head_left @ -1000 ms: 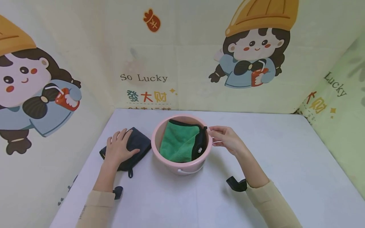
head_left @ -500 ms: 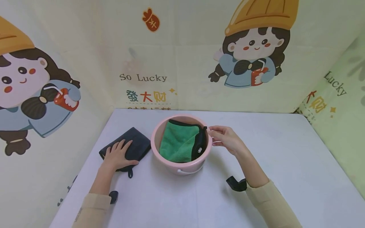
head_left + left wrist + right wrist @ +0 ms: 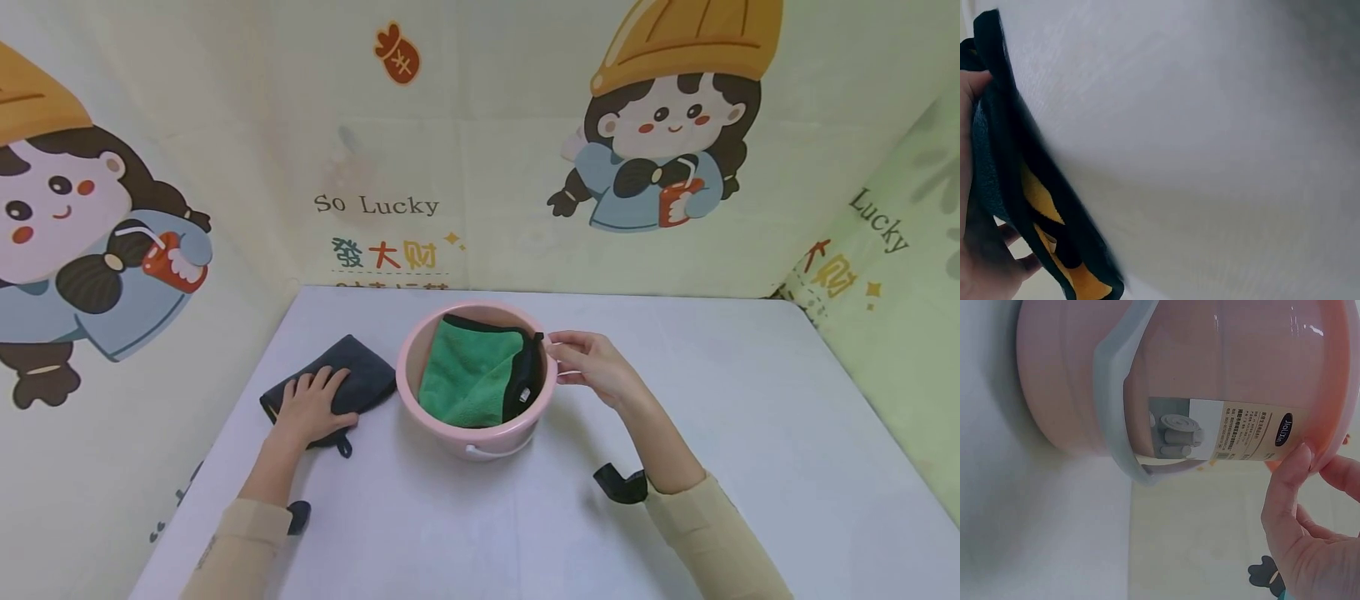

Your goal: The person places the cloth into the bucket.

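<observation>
A folded dark navy cloth (image 3: 367, 375) with a hanging loop lies on the table at the left. My left hand (image 3: 309, 408) grips its near side, fingers spread over the top and thumb at the right edge. The left wrist view shows yellow layers (image 3: 1038, 194) between the dark folds. Beside it stands a pink bucket (image 3: 442, 435), upright, with a green cloth (image 3: 472, 367) edged in black inside. My right hand (image 3: 600, 367) pinches the bucket's right rim between thumb and fingers. In the right wrist view a paper label (image 3: 1235, 431) shows on the bucket's wall.
The bucket's white handle (image 3: 498, 452) hangs down at its front. A white table (image 3: 720, 400) extends right and toward me. Patterned curtains (image 3: 495, 200) enclose its back and sides. Black wrist mounts (image 3: 621, 483) show at both sleeves.
My left hand first slid back toward me over the dark cloth. Its thumb has since drawn in, and the cloth's near edge and loop have bunched and shifted. The right hand stays on the rim.
</observation>
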The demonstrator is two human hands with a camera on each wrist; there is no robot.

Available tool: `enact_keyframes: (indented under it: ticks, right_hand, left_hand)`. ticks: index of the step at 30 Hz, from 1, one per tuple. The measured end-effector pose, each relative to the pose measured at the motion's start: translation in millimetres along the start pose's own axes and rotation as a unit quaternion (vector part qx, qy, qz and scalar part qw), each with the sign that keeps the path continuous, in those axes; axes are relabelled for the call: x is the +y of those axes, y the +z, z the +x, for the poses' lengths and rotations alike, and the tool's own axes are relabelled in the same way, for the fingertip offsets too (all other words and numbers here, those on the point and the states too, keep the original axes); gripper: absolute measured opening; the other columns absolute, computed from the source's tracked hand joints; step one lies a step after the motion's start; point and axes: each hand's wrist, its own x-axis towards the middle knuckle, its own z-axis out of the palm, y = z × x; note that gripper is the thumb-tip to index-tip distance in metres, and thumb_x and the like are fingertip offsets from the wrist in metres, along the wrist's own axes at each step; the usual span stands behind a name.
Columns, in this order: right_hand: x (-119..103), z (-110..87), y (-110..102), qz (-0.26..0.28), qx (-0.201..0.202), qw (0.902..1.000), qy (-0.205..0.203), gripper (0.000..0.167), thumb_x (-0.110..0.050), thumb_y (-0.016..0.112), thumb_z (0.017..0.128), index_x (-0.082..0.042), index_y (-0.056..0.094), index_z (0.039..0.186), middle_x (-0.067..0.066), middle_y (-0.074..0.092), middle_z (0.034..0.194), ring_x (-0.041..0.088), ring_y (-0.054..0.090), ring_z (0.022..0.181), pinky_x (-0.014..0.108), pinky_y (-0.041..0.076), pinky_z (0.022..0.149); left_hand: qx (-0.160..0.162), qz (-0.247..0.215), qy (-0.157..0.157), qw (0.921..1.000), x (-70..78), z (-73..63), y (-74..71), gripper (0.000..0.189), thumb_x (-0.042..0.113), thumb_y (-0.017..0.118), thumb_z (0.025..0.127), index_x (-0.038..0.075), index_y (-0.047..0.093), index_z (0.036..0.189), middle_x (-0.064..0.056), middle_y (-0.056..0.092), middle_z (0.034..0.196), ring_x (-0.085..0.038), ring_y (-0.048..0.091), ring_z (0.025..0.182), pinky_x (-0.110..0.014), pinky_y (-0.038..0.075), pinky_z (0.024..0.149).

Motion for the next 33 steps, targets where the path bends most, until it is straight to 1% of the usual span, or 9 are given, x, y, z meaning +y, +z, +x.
enact_keyframes:
  ticks: [4,10,13,19,23,25,28,31,33]
  right_hand:
    - [-0.3,-0.7,0.3,-0.002,0.001,1.0000,-0.004,0.045,-0.016,0.057,0.090,0.010,0.045,0.125,0.007,0.062,0.093,0.012,0.062,0.076,0.024,0.053,0.070]
    - [0.6,-0.4,-0.2,-0.001,-0.001,1.0000,-0.006,0.046,-0.016,0.057,0.090,0.011,0.044,0.125,0.007,0.062,0.093,0.011,0.062,0.076,0.025,0.053,0.071]
    - [-0.3,-1.0,0.1,0.002,-0.003,1.0000,-0.007,0.047,-0.016,0.057,0.090,0.011,0.043,0.125,0.008,0.062,0.094,0.011,0.061,0.076,0.024,0.053,0.071]
    - [-1.8,-1.6,0.3,-0.002,-0.002,1.0000,-0.006,0.047,-0.016,0.056,0.090,0.010,0.042,0.127,0.011,0.061,0.100,0.011,0.061,0.077,0.024,0.052,0.072]
    - [-1.0,-0.9,0.2,-0.007,0.001,1.0000,-0.004,0.047,-0.017,0.056,0.091,0.009,0.043,0.127,0.012,0.061,0.101,0.011,0.061,0.077,0.025,0.052,0.072]
    - [-0.8,-0.8,0.3,-0.009,0.002,1.0000,-0.004,0.046,-0.017,0.056,0.090,0.009,0.044,0.126,0.010,0.061,0.099,0.011,0.061,0.077,0.025,0.053,0.071]
    - [-1.2,-1.0,0.7,-0.008,0.002,1.0000,-0.004,0.045,-0.017,0.056,0.090,0.009,0.045,0.125,0.008,0.062,0.097,0.011,0.062,0.077,0.025,0.053,0.070]
    - [-1.2,-1.1,1.0,-0.007,0.004,1.0000,-0.004,0.043,-0.017,0.057,0.090,0.008,0.047,0.124,0.008,0.062,0.095,0.012,0.062,0.076,0.025,0.053,0.069]
    - [-0.7,-1.0,1.0,-0.009,0.003,0.9999,-0.005,0.043,-0.017,0.057,0.090,0.008,0.047,0.123,0.008,0.062,0.095,0.013,0.062,0.076,0.025,0.053,0.069]
  left_hand:
    - [0.015,0.008,0.010,0.9998,-1.2,2.7,3.5,0.078,0.047,0.067,0.076,0.007,0.038,0.136,-0.023,0.036,0.134,-0.047,0.032,0.118,-0.063,0.020,0.098]
    - [0.036,0.017,0.028,0.9988,-1.5,3.9,2.3,0.068,0.038,0.067,0.080,0.005,0.041,0.134,-0.023,0.041,0.127,-0.046,0.037,0.112,-0.063,0.023,0.096]
    - [0.043,0.014,0.035,0.9984,-1.4,4.3,0.9,0.064,0.034,0.066,0.081,0.005,0.042,0.133,-0.023,0.042,0.126,-0.046,0.038,0.110,-0.063,0.024,0.095]
    - [0.058,-0.001,0.030,0.9979,-1.2,4.6,0.6,0.054,0.025,0.065,0.084,0.005,0.045,0.129,-0.022,0.045,0.122,-0.045,0.040,0.108,-0.063,0.025,0.094]
    - [0.075,0.012,0.027,0.9967,-0.3,3.6,1.5,0.051,0.024,0.065,0.084,0.006,0.046,0.127,-0.020,0.045,0.119,-0.044,0.041,0.107,-0.062,0.025,0.094]
    - [0.097,0.024,0.027,0.9946,0.4,2.6,1.2,0.050,0.024,0.066,0.083,0.007,0.046,0.126,-0.020,0.045,0.117,-0.043,0.042,0.106,-0.061,0.026,0.093]
    - [0.145,0.039,0.032,0.9881,2.0,-0.3,-1.8,0.050,0.023,0.069,0.080,0.008,0.048,0.122,-0.019,0.046,0.110,-0.042,0.045,0.100,-0.058,0.030,0.090]
    - [0.199,0.046,0.045,0.9780,3.8,-3.8,-7.7,0.051,0.023,0.072,0.076,0.009,0.048,0.119,-0.018,0.046,0.104,-0.041,0.046,0.094,-0.056,0.032,0.087]
    - [0.234,0.052,0.055,0.9692,5.2,-5.4,-12.9,0.052,0.023,0.074,0.073,0.009,0.048,0.117,-0.018,0.046,0.100,-0.040,0.046,0.090,-0.056,0.033,0.085]
